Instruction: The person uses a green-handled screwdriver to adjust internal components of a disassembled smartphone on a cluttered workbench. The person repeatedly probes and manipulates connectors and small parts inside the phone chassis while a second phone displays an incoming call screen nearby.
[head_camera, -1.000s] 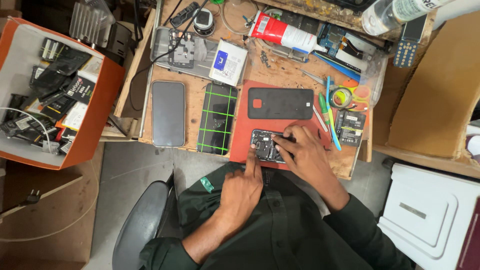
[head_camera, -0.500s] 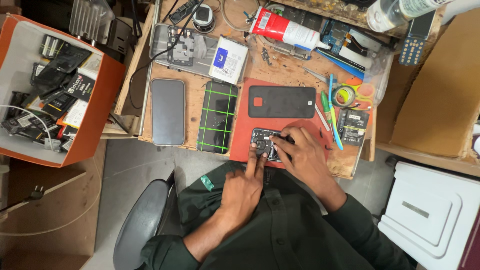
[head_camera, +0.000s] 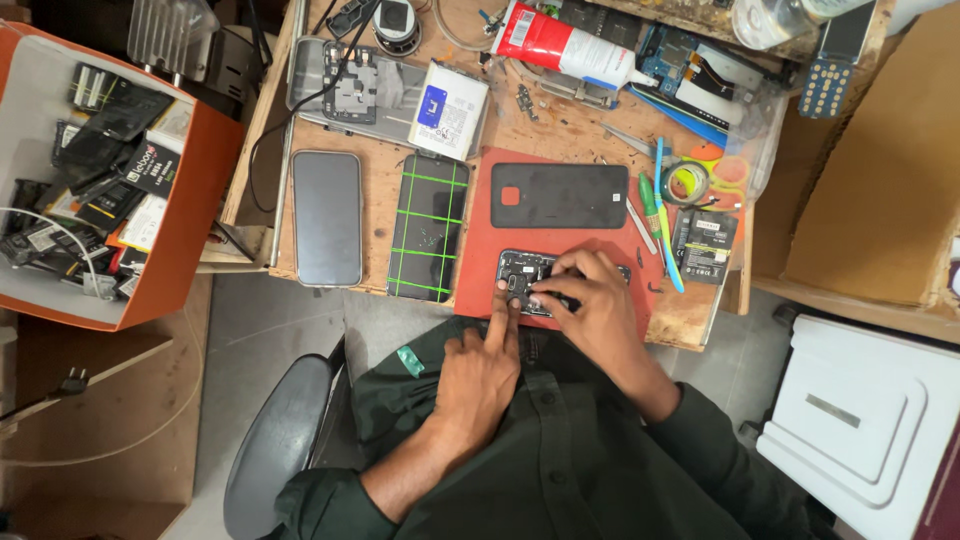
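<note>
An opened phone (head_camera: 524, 270) with its insides showing lies on a red work mat (head_camera: 480, 225) at the near edge of a wooden bench. My left hand (head_camera: 485, 370) has its forefinger stretched out, pressing on the phone's near left side, the other fingers curled in. My right hand (head_camera: 590, 305) covers the phone's right half, fingertips pinched on a small dark part inside it. A black back cover (head_camera: 558, 195) rests on the mat just beyond the phone.
On the bench (head_camera: 380, 170) lie a dark phone (head_camera: 326, 217), a cracked screen with green lines (head_camera: 430, 226), a battery (head_camera: 705, 245), tape roll (head_camera: 686, 183), glue tube (head_camera: 560, 45) and tools. An orange bin of parts (head_camera: 195, 190) stands left, a white box (head_camera: 860, 420) right.
The view has shifted slightly. My left forefinger has moved a little onto the phone's near left side; my right hand stays over the phone.
</note>
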